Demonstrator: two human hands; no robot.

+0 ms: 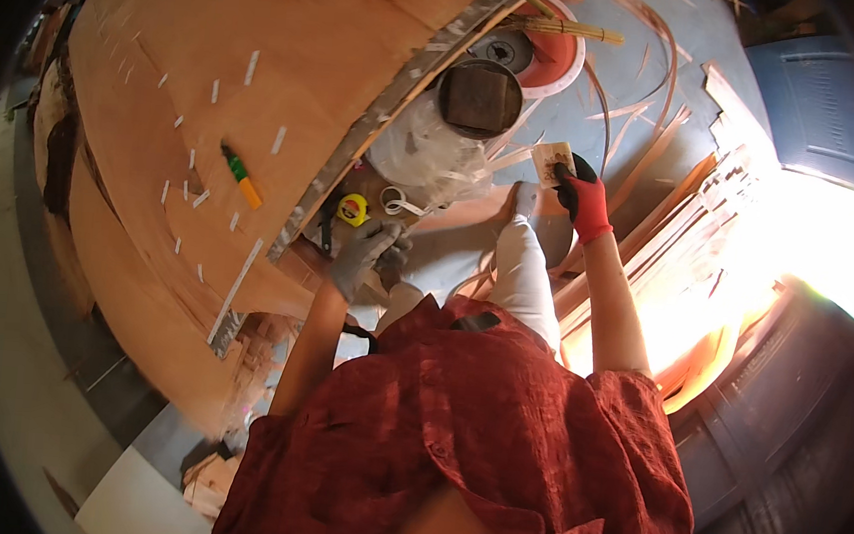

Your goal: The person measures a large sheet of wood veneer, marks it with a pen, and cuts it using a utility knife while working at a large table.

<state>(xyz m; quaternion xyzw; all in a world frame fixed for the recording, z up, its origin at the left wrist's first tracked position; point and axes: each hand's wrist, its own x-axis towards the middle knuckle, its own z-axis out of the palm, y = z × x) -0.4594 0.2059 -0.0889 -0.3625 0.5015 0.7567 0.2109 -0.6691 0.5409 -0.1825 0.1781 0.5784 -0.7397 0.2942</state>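
My left hand (365, 256), in a grey glove, has curled fingers beside the yellow tape measure (352, 211); what it may hold is hidden. My right hand (578, 194), in a red and black glove, grips a small pale block (552, 158) with dark marks. A white tape roll (392, 199) and a black tool (325, 231) lie near the tape measure, next to crumpled clear plastic (416, 156). Behind these stands a round metal container with a dark square block (479, 95). A green-and-orange marker (242, 174) rests on the large wooden sheet (164, 36).
A red tub (561, 67) sits at the back. Thin wood strips (660, 105) curl over the grey floor (662, 15), and stacked strips (638, 264) lie to my right in bright light. The wooden sheet, dotted with short tape pieces, fills the upper left.
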